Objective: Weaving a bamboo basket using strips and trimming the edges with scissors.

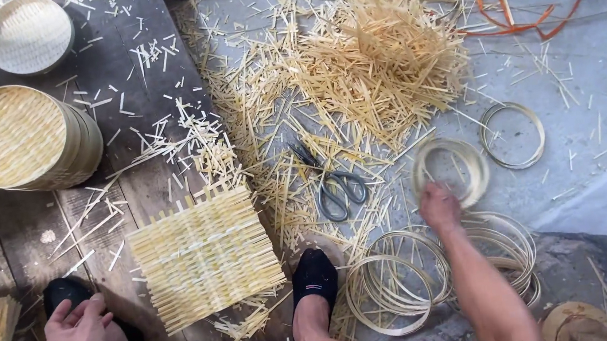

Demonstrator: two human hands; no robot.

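Left hand point(80, 336) resting loosely curled on black-socked foot point(73, 300), grasping nothing. Woven bamboo mat point(205, 256) lying centre, scissors point(334, 190) beyond. Right hand point(440, 206) reaching onto thin bamboo hoop point(451, 171) at right, fingers probably pinching its near rim; looking light, springy, easily bent; best gripped by rim.

No packages, labels, signs or screens show anywhere in this view. The only printed mark is a small red and white strip on the black sock point(314, 278), just right of the woven bamboo mat point(205, 256); it is too small to make out.
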